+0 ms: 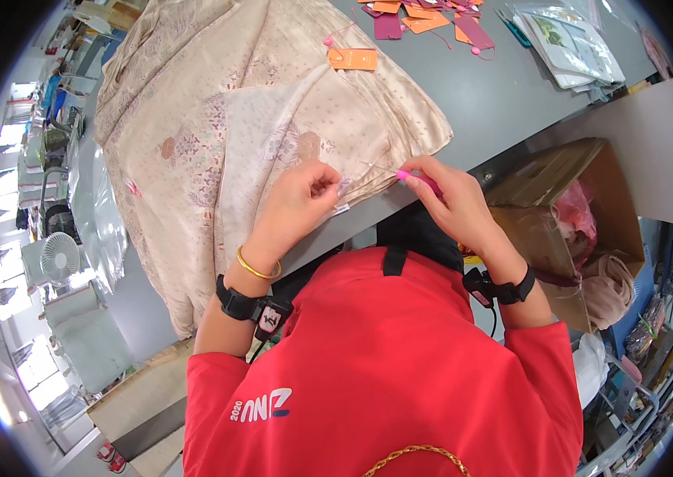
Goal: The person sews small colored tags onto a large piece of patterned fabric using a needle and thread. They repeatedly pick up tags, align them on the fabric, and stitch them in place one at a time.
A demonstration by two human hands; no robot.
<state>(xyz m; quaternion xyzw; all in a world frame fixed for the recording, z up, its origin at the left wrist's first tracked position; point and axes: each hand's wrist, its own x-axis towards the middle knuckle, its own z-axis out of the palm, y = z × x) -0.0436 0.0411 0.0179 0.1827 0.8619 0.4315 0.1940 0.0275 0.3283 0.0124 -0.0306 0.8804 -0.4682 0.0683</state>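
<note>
Beige printed fabric [169,95], soft and silky with small floral and dotted patterns, lies folded in layers over the table. My left hand [301,199] is closed in a pinch at the fabric's near corner, next to a small white label [341,209]. Facing it, my right hand [452,199] grips a slim pink-handled tool [422,181]. Its thin metal tip points left over the layered edge; the exact kind is too small to tell. An orange hang tag [352,59] with a pink string rests on the fabric farther up.
Orange and maroon hang tags [424,16] are scattered on the grey table [464,95]. Plastic-wrapped packets [563,48] lie at the far right. An open cardboard box [551,199] holding cloth and pink plastic stands by my right arm. A white fan [60,254] is at the left.
</note>
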